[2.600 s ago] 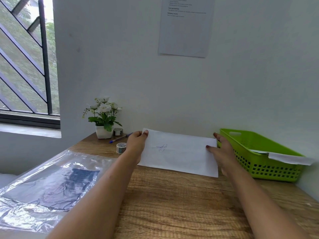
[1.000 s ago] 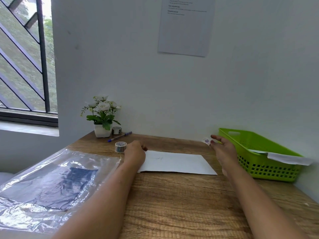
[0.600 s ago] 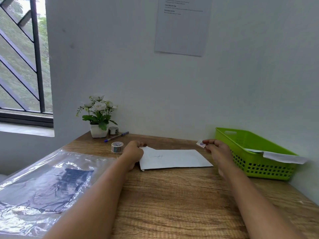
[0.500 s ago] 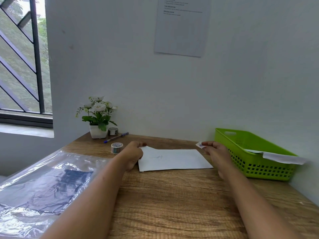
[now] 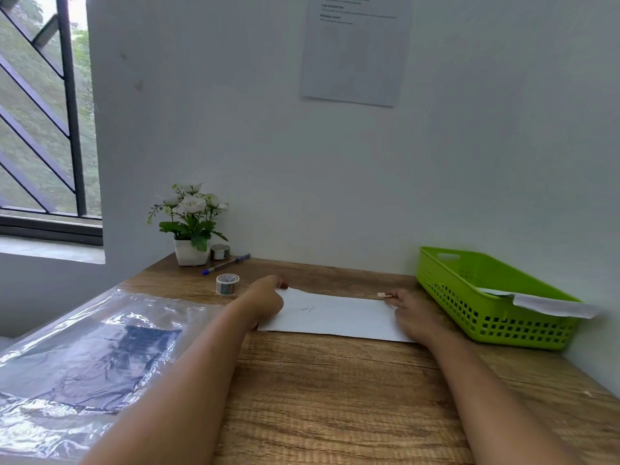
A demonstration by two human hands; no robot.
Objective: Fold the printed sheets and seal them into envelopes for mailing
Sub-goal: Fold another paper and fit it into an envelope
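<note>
So at this point the envelope (image 5: 335,317) was lying flat on the wooden desk (image 5: 335,397), out toward the far side, between the roll of tape (image 5: 227,283) on the left and the green basket (image 5: 486,303) on the right. The left hand (image 5: 265,302) was curled down over the envelope's left end, pinning it, though I couldn't tell whether the fingertips were actually gripping the edge or just pressing on it. The right hand (image 5: 411,312) sat at the far right corner, thumb and finger pinched on a small pale sticker (image 5: 382,295), looked like a stamp or a bit of tape, held right at the envelope's top edge. Biggest risk here imo: that little piece is sticky, so if it touched down crooked or half off the edge it'd probably grab the desk or fold onto itself, and peeling it back could tear the paper. It could also just cling to the fingertip instead of the envelope. If the left hand eased off, the envelope would likely slide on the smooth wood as the right pressed. The basket was close beside the right wrist, so a sloppy move could knock it or the paper (image 5: 550,305) hanging over its rim. The plastic bag (image 5: 84,360) on the near left looked safely out of the way.
</note>
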